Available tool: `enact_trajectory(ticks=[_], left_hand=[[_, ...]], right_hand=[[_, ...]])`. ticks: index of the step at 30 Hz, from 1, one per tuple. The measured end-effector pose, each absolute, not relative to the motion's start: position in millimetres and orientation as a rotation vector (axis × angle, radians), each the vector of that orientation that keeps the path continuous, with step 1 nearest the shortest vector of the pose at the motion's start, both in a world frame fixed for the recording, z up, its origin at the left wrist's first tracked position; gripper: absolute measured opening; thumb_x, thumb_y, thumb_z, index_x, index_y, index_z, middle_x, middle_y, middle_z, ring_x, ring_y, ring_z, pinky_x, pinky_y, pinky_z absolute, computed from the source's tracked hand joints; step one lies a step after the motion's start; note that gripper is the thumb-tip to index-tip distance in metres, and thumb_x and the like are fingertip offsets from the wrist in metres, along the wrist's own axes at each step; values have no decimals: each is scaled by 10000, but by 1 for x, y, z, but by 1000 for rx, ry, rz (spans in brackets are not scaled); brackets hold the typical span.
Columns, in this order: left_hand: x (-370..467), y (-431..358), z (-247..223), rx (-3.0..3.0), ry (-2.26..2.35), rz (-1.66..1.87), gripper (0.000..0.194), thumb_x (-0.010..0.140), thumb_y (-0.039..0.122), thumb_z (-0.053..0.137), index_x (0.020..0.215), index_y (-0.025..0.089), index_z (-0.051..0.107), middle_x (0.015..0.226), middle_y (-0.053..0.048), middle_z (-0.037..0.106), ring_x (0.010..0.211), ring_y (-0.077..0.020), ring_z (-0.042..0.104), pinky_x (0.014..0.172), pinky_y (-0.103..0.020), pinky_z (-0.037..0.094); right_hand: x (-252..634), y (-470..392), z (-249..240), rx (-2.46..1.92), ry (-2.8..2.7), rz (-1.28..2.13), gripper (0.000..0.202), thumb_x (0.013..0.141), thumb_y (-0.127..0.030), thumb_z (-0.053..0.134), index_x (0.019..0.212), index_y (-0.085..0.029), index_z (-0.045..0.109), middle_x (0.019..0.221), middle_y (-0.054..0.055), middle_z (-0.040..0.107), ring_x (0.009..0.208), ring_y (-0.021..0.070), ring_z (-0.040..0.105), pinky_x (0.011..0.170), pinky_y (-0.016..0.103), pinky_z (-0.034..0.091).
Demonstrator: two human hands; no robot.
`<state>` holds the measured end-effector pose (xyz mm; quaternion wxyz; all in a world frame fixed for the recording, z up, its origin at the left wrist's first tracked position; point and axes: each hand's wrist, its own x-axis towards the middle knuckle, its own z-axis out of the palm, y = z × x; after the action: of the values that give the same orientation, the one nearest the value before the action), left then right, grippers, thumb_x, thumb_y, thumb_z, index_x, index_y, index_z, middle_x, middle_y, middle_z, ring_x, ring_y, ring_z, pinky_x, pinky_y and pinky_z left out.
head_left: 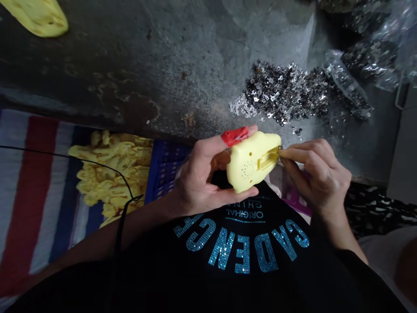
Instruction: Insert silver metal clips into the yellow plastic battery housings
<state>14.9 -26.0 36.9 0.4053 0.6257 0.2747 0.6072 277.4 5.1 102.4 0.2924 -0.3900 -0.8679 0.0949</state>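
Note:
My left hand (203, 176) grips a yellow plastic shell (243, 169) by its edges, fingers on top and thumb below. Red tape wraps one of its fingers. The shell's face shows a ring of small holes, a few screw holes and a long rectangular recess. At the right end of that recess, my right hand (314, 167) pinches a small metal clip (279, 148), partly hidden by the fingertips. Beyond the hands, a heap of small shiny metal clips (286, 93) lies on the grey metal table (195, 52).
Clear plastic bags (350, 82) lie right of the heap. Another yellow shell (39, 17) rests at the far left. Several yellow parts (114, 169) are piled on striped cloth (35, 187) beside a blue basket (166, 167). A black cord (97, 163) crosses the left side.

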Motion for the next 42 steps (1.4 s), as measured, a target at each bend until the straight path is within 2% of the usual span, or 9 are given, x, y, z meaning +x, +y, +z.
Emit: enact_trajectory(ticks=[5, 9, 13, 19, 23, 26, 31, 38, 42], left_hand=[[24, -19, 28, 1553, 600, 1695, 914, 925, 259, 979, 1709, 197, 513, 1716, -98, 670, 1559, -319, 694, 1241, -400, 687], [26, -20, 32, 1506, 601, 1695, 915, 905, 267, 995, 1688, 210, 524, 1713, -80, 676, 1529, -302, 720, 1191, -366, 721], [26, -22, 34, 1489, 625, 1675, 887, 940, 286, 964, 1695, 240, 503, 1729, -93, 657, 1524, -324, 722, 1176, -439, 735], [25, -24, 29, 1545, 594, 1699, 992, 907, 323, 996, 1736, 226, 459, 1754, -116, 628, 1583, -378, 667, 1203, -487, 719], [22, -29, 30, 1533, 701, 1605, 951, 943, 326, 956, 1748, 344, 449, 1767, -98, 618, 1601, -398, 651, 1237, -577, 699], [19, -31, 32, 1577, 770, 1607, 953, 916, 393, 982, 1730, 317, 493, 1717, -110, 667, 1560, -390, 691, 1197, -555, 724], [13, -31, 37, 1710, 818, 1515, 984, 914, 450, 980, 1743, 248, 489, 1698, -147, 682, 1523, -392, 721, 1164, -522, 742], [7, -36, 39, 1788, 917, 1367, 966, 926, 459, 956, 1755, 341, 475, 1721, -105, 666, 1508, -379, 735, 1133, -544, 762], [7, -37, 41, 1784, 910, 1357, 971, 935, 442, 958, 1760, 330, 459, 1742, -104, 643, 1550, -384, 700, 1197, -581, 724]], right_hand=[[278, 7, 93, -999, -2196, 207, 348, 978, -73, 863, 1250, -273, 777, 1053, 16, 870, 874, 215, 801, 790, 389, 635], [277, 2, 91, -1027, -2165, 110, 288, 972, -95, 884, 1184, -266, 787, 994, 4, 872, 813, 209, 791, 749, 396, 600], [274, -1, 91, -1003, -2213, 16, 254, 984, -117, 879, 1174, -266, 800, 969, 8, 877, 803, 217, 785, 737, 413, 551], [274, 0, 88, -1077, -2173, 49, 261, 990, -158, 880, 1189, -315, 822, 974, -19, 876, 791, 208, 761, 771, 423, 518], [276, 2, 90, -1138, -2041, 276, 200, 1018, -203, 859, 1168, -334, 840, 977, -10, 875, 807, 211, 753, 775, 431, 534], [279, 10, 88, -1208, -1826, 684, 151, 1008, -329, 900, 1151, -324, 850, 977, -1, 851, 821, 201, 734, 743, 395, 569], [277, 26, 81, -1133, -1524, 1308, 324, 867, -398, 1038, 1106, -303, 840, 975, -18, 806, 822, 158, 733, 725, 298, 628], [267, 27, 72, -1151, -1395, 1429, 377, 815, -468, 1066, 1042, -302, 815, 958, -22, 778, 849, 152, 712, 760, 285, 633], [269, 25, 70, -1138, -1366, 1463, 374, 829, -427, 1059, 1094, -309, 823, 1033, -17, 792, 897, 148, 729, 809, 287, 646]])
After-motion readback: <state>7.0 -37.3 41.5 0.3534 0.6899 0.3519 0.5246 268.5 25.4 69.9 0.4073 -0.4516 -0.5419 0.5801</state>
